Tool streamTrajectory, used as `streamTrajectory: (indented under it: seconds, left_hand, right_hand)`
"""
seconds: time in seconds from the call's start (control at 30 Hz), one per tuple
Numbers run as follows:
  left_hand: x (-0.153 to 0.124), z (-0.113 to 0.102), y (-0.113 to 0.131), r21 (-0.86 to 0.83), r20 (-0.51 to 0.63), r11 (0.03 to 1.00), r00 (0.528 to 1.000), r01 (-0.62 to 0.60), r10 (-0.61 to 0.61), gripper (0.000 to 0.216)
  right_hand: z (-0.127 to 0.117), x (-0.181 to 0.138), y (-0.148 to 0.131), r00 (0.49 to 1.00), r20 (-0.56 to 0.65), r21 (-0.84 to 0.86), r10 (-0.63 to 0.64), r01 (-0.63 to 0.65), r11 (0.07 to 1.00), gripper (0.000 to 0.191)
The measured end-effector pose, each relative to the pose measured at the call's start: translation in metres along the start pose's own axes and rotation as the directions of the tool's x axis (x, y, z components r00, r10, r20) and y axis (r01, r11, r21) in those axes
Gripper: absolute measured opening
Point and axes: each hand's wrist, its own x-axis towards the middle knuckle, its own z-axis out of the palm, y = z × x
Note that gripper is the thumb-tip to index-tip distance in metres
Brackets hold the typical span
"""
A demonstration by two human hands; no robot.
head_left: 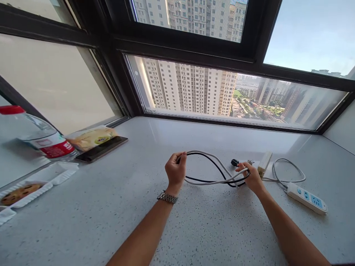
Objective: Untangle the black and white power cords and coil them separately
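**Open counter near me, clutter at both sides**

The counter [194, 229] lies bare near me. Left, a bottle [36, 136], phone [101, 148] and cookie tray [30, 188] crowd the edge. Right, a power strip [306, 197] and its cord [288, 171] block passage. Far, the window frame [222, 122] stops me.

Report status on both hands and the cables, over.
Left hand shut on cables, loop end. Right hand shut on the same cables near the plugs. Power strip lies right of them, apart; nothing in the way.

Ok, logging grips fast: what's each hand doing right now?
Left hand: closed on the looped cables.
Right hand: closed on the same cables, near their plug ends.
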Motion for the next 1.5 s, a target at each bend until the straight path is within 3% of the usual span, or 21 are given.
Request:
streamTrajectory:
  seconds: [0.1,0.23,0.4,0.5,0.57,0.63,0.73,0.8,1.0,1.23,1.33,1.5]
  left_hand:
    - [-0.007,0.001,0.002,0.031,0.059,0.998,0.997,-0.050,0.048,0.030]
    - [-0.011,0.000,0.007,0.042,0.121,0.992,0.986,-0.118,0.113,0.032]
    - [-0.011,0.000,0.007,0.113,0.107,0.977,0.980,-0.182,0.170,0.031]
    - [-0.010,0.001,0.003,0.159,0.087,0.975,0.986,-0.158,0.146,0.032]
    - [-0.009,0.001,0.001,0.179,0.090,0.974,0.988,-0.141,0.126,0.032]
    - [-0.008,0.000,0.000,0.195,0.100,0.971,0.988,-0.136,0.118,0.031]
    - [-0.006,0.000,-0.002,0.226,0.113,0.962,0.985,-0.152,0.129,0.028]
    - [-0.006,0.001,-0.005,0.225,0.123,0.959,0.982,-0.172,0.147,0.028]
    - [-0.013,0.009,-0.010,0.112,0.175,0.962,0.958,-0.249,0.227,0.024]
    - [-0.014,0.012,-0.017,0.141,0.315,0.909,0.888,-0.393,0.335,0.031]
    - [-0.016,0.013,-0.017,0.153,0.365,0.874,0.848,-0.461,0.383,0.035]
    - [-0.020,0.009,-0.005,0.174,0.305,0.796,0.800,-0.580,0.516,0.026]
  right_hand:
    - [0.022,0.006,-0.007,0.999,0.022,0.233,0.024,-0.028,0.972,0.059]
    - [0.033,-0.005,-0.016,0.977,0.214,0.473,-0.027,-0.079,0.878,0.056]
    - [0.027,-0.021,-0.023,0.897,0.434,0.539,-0.087,-0.181,0.823,0.058]
    - [0.026,-0.024,-0.024,0.876,0.475,0.450,-0.084,-0.160,0.878,0.069]
    - [0.026,-0.026,-0.025,0.897,0.440,0.316,-0.052,-0.101,0.943,0.074]
    - [0.026,-0.029,-0.027,0.945,0.325,0.104,-0.038,0.004,0.995,0.069]
    - [0.027,-0.031,-0.030,0.984,0.149,-0.198,-0.098,0.127,0.972,0.056]
    - [0.028,-0.031,-0.032,0.986,0.108,-0.257,-0.126,0.150,0.955,0.048]
    - [0.031,-0.032,-0.033,0.963,0.210,-0.110,-0.168,0.193,0.975,0.043]
    - [0.036,-0.034,-0.028,0.972,0.188,-0.017,-0.144,0.150,0.989,0.041]
    - [0.039,-0.034,-0.027,0.987,0.136,0.055,-0.084,0.077,0.996,0.044]
    - [0.039,-0.030,-0.028,0.991,0.010,0.278,0.132,-0.130,0.952,0.051]
